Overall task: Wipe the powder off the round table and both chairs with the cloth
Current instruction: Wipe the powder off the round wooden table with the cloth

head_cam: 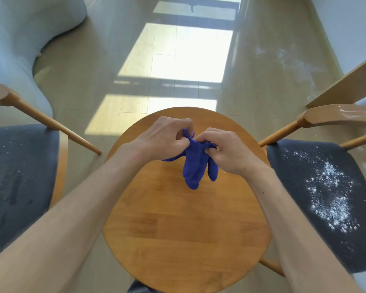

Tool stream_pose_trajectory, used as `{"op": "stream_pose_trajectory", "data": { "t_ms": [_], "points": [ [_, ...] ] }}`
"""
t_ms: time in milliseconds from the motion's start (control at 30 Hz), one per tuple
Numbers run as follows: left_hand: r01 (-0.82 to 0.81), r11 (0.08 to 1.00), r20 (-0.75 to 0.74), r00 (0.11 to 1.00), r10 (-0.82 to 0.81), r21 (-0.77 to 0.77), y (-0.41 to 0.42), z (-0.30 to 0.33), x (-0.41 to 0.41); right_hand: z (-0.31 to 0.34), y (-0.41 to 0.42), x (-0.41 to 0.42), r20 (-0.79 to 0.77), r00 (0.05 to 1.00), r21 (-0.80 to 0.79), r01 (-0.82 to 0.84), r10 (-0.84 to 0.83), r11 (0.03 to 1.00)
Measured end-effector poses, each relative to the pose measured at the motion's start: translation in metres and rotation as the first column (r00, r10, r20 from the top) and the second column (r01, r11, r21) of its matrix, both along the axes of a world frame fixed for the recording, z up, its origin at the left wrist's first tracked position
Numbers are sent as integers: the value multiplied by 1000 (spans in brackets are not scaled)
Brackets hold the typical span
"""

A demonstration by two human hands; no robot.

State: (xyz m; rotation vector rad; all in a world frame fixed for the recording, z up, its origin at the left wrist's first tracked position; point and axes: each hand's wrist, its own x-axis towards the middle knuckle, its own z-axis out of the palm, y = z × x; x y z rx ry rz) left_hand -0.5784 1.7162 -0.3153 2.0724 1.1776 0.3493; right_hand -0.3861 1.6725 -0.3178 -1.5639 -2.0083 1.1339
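both hands, left hand and right hand, pinching a bunched blue knit cloth, dangling just below them over the round wooden table, white powder sitting on the dark-cushioned chair seat off to the right hand's side

Pale sofa, sunlit wooden floor

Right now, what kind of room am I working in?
Probably a home living or dining room: a small round wooden table, two cushioned wooden chairs, and a pale sofa on sunlit wood flooring.

We see bright daylight from ahead, glaring white patches on the floor crossed by window-frame shadows. The wide lens bends the chairs at both edges, and the picture is slightly soft throughout.
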Motion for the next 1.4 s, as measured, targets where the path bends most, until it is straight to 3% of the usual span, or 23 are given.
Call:
{"op": "stream_pose_trajectory", "data": {
  "t_ms": [200, 333, 533, 733, 833, 900, 1033, 1200, 1300, 1400],
  "points": [
    [-9, 997, -8, 1000, 10, 71, -1, -2, 0, -11, 0, -3, -11, 999, 74, 49, -49, 996],
    [113, 988, -61, 992, -107, 108, 0, 4, 0, -20, 0, -4, -19, 997, 87, 78, -77, 993],
    [242, 968, -183, 956, -228, 59, -1, 5, 3, -23, 6, -8, 98, 995, 35, 6, -9, 999],
    [193, 979, -200, 964, -177, 61, 1, -3, -4, -32, 6, -5, 267, 964, 52, 2, -16, 999],
    [166, 984, -201, 968, -152, 56, 1, -6, -11, -35, 5, 1, 279, 959, 91, 13, -38, 996],
    [148, 988, -186, 973, -137, 43, 1, -7, -15, -35, 4, 3, 230, 973, 53, 19, -31, 998],
    [124, 991, -142, 983, -114, 59, 5, -4, -16, -32, 2, 6, 3, 993, -167, 113, -114, 979],
    [-36, 999, -43, 998, 37, 28, 6, -7, -23, -32, -2, 9, -111, 978, -184, 152, -174, 971],
    [-105, 994, 18, 994, 105, -9, 1, -11, -20, -31, -6, 11, -205, 969, -282, 74, -135, 957],
    [-132, 991, 63, 989, 134, -31, -3, -17, -13, -33, -10, 12, -153, 986, -374, 5, -67, 928]
  ]
}}
